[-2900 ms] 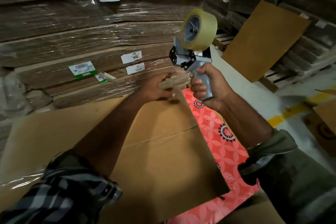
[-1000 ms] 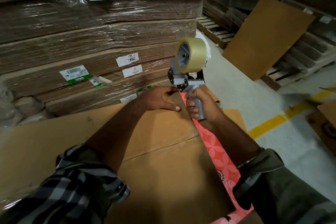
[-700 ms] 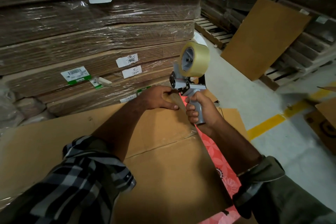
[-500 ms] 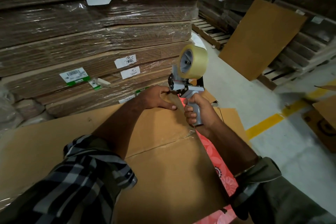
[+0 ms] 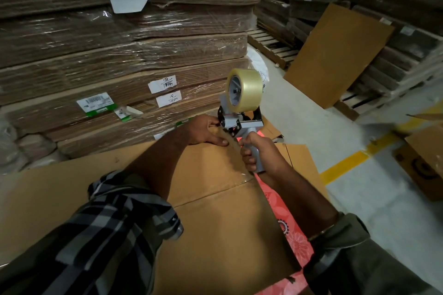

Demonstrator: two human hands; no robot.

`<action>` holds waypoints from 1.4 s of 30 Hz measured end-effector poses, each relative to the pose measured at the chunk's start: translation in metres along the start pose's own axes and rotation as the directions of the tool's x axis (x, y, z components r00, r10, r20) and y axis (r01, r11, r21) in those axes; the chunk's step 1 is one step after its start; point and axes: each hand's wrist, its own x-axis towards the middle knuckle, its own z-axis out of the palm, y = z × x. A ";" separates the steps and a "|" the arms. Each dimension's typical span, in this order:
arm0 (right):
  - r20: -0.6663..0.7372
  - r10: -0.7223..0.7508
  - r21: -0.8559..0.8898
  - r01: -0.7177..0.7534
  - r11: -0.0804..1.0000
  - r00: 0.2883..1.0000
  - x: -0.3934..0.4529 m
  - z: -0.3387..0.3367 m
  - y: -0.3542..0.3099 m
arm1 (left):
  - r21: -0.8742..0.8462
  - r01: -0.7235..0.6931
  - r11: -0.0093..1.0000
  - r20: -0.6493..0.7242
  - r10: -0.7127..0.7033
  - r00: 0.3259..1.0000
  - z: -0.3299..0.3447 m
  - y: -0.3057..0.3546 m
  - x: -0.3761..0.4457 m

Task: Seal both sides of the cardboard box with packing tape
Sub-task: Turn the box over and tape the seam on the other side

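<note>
- Here, your cardboard box lies flattened in front of you, its brown panels reaching from the lower left to the far corner under your hands.
- Left hand: palm down on the far corner of the box, fingers spread narrow and flat on the cardboard, fingertips just beside the front end of the tape dispenser. It grips nothing that you can see; it presses on the panel.
- Right hand: fist wrapped around the grey handle of the tape dispenser, at the right edge of the box, just beside the left hand.
- Tape dispenser: grey body with black and red parts at its front, held upright, its front end at the far corner of the box. Whether it touches the cardboard cannot be told.
- Tape roll: clear yellowish packing tape on a grey hub, sitting on top of the dispenser, above both hands.
- Box surface: plain brown, one crease line running across it between the forearms, with a small glint of clear film at the right end of that crease.
- Red floral sheet: patterned in pink and black, showing under the right edge of the box.
- Wrapped cardboard stacks: banded in clear film, bearing white labels, behind the box.
- Floor: grey, with a yellow line to the right.
</note>
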 end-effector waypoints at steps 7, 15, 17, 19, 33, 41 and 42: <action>-0.009 -0.028 -0.009 0.028 1.000 1.000 -0.037 -0.004 0.006 | 0.061 -0.025 0.998 0.011 0.024 1.000 -0.002 0.001 -0.003; -0.013 -0.020 -0.033 0.019 0.999 1.000 -0.122 -0.023 0.037 | 0.048 -0.022 0.999 0.024 0.021 0.999 -0.001 0.000 -0.003; -0.027 -0.025 -0.064 0.023 0.998 0.999 -0.148 -0.029 0.045 | 0.069 -0.023 0.997 0.015 0.022 1.000 -0.002 0.000 -0.004; -0.039 -0.008 -0.046 0.006 0.999 0.999 -0.170 -0.036 0.053 | 0.088 -0.010 0.996 0.010 0.009 1.000 -0.002 -0.003 -0.002; -0.105 -0.031 -0.028 0.029 0.999 0.994 -0.187 -0.033 0.070 | 0.534 -0.283 0.797 0.067 0.293 0.954 0.008 0.043 -0.031; -0.148 -0.028 -0.023 0.025 0.999 0.989 -0.189 -0.025 0.069 | 0.577 -0.186 0.795 0.012 0.220 0.975 0.028 0.069 -0.044; -0.148 -0.027 -0.012 0.025 1.000 0.989 -0.190 -0.025 0.069 | 0.614 -0.176 0.770 0.014 0.213 0.977 0.031 0.071 -0.044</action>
